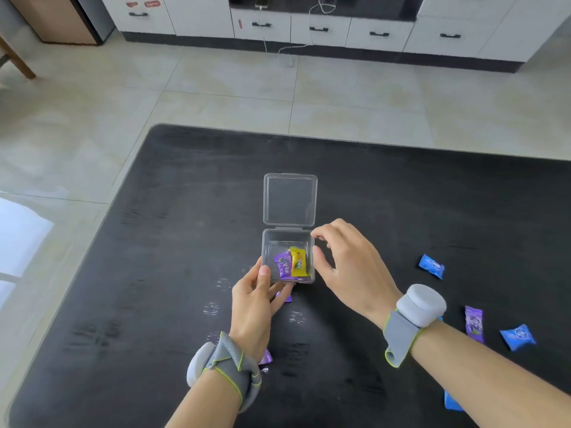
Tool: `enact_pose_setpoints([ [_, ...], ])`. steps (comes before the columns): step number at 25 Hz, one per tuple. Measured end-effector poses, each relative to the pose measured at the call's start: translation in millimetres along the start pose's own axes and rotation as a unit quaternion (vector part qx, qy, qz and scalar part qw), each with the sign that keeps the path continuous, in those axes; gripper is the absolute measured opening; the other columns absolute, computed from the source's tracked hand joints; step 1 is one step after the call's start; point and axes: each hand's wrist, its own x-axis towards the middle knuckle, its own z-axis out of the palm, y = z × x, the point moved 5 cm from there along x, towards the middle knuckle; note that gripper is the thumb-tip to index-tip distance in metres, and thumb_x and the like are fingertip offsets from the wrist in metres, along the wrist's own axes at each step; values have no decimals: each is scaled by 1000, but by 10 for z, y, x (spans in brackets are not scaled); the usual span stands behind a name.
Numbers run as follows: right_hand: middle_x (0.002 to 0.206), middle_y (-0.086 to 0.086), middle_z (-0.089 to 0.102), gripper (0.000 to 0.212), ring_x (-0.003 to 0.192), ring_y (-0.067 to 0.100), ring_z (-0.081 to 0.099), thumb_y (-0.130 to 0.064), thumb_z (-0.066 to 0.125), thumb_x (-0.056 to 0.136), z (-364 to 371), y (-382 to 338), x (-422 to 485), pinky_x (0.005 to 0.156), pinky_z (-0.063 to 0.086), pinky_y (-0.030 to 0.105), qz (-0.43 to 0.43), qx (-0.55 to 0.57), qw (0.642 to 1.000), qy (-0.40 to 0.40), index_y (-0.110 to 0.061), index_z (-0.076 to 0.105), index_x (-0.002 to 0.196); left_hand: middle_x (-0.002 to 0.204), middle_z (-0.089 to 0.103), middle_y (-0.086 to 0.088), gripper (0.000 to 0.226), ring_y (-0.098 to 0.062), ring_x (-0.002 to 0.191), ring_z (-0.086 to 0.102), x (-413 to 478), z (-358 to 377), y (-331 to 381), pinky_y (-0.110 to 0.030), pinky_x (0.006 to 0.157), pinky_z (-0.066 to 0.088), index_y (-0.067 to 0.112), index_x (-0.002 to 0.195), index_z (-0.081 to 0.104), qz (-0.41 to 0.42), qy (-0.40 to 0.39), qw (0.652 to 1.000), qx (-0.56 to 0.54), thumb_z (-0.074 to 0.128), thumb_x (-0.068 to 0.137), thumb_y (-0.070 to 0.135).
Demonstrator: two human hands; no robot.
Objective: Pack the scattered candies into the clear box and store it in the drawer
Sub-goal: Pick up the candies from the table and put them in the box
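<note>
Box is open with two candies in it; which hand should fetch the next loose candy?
Probably the right hand: it hovers open beside the clear box, and most loose candies, like the blue candy and purple candy, lie on its side. The left hand grips the box's near left corner, steadying it.

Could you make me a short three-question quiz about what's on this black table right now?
1. True or false: the lid of the clear box is open.
2. Which candy colours lie inside the box? A) blue and purple B) purple and yellow C) yellow and blue
3. Which hand grips the box's near corner?

Key:
1. True; the lid stands open, hinged at the box's far edge.
2. B; a purple candy lies beside a yellow candy. The blue candies lie loose on the table.
3. The left hand; the right hand hovers open at the box's right side.
</note>
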Motion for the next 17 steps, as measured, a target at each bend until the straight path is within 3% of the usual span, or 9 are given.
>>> enact_pose_setpoints([
  [3, 105, -1, 58, 20, 96, 19, 56, -16, 54, 96, -11, 321, -135, 72, 55, 43, 41, -13, 999, -10, -14, 60, 114, 101, 81, -2, 32, -27, 101, 77, -32, 52, -25, -27, 82, 62, 29, 109, 70, -2, 11, 1000, -14, 40, 108, 19],
  [8, 108, -2, 58, 23, 100, 19, 56, -16, 55, 95, -88, 985, -423, 75, 54, 44, 113, -45, 992, -28, -16, 60, 118, 106, 80, -4, 34, -30, 107, 74, -61, 209, -168, -33, 90, 60, 11, 133, 62, -10, -6, 1000, -17, 41, 108, 18],
  [14, 111, -2, 60, 28, 105, 20, 56, -20, 57, 95, -203, 1609, -711, 75, 54, 44, 169, -70, 983, -35, -16, 59, 123, 108, 79, -7, 37, -30, 108, 74, -119, 581, -486, -32, 89, 61, 0, 137, 56, -34, -26, 999, -18, 41, 108, 16],
  [17, 109, -2, 60, 29, 103, 20, 56, -20, 58, 94, -227, 1803, -813, 74, 55, 45, 172, -73, 982, -32, -15, 59, 123, 99, 81, 0, 35, -28, 107, 74, -143, 775, -610, -30, 87, 61, 7, 136, 59, -41, -40, 998, -14, 40, 108, 15],
])
